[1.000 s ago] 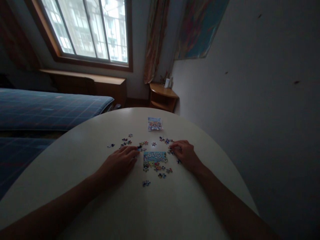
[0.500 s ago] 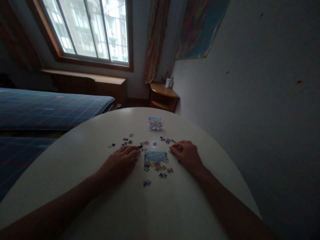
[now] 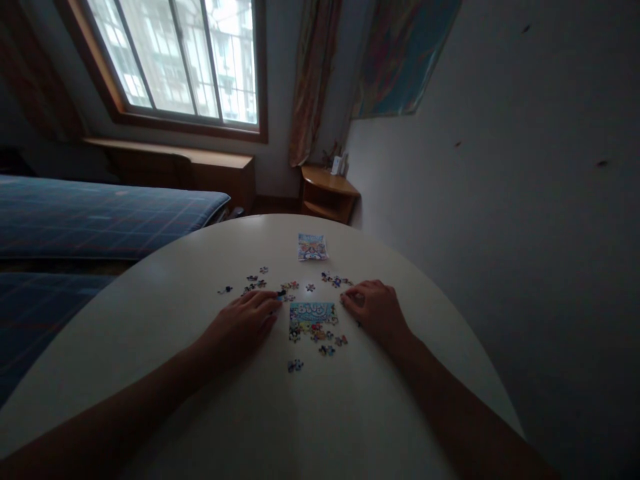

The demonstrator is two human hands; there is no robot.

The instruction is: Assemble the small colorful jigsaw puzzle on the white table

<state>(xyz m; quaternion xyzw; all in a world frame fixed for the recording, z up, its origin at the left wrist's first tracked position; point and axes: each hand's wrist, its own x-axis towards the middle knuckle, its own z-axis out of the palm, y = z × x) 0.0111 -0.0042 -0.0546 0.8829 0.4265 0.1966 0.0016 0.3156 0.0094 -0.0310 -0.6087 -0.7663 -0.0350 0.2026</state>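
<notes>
Far left is the bed (image 3: pixel 100 217), beside the round worktop (image 3: pixel 345 420). On the worktop's left side, 1 lone piece (image 3: pixel 229 289) lies, then a loose left group (image 3: pixel 254 284) of pcs. just beyond the left hand (image 3: pixel 250 319). This hand rests palm down, fingers extended, w/ tips at 1 dark piece (image 3: pixel 281 293); whether it grips or only touches this, I cannot say. A sideways sweep of these fingers could scatter the left group or turn some pcs. over, e.g. those partly covered.

In the middle, betw. the 2 hands, lies the puzzle (image 3: pixel 313 313), partly joined: the top strip w/ letters looks complete, the lower edge is ragged. Nearer the person, 1 small bit (image 3: pixel 295 365) lies apart; at the far side is the packet (image 3: pixel 312 247). If a hand bumps the puzzle, its joins may open, bec. nothing frames it and the worktop seems smooth.

To the right, the right group (image 3: pixel 335 280) lies beyond the right hand (image 3: pixel 373 307). That hand is curled, thumb and index tips close together; maybe a pc. is betw. them, too dark to confirm. If so, a loose pinch could drop it.
</notes>
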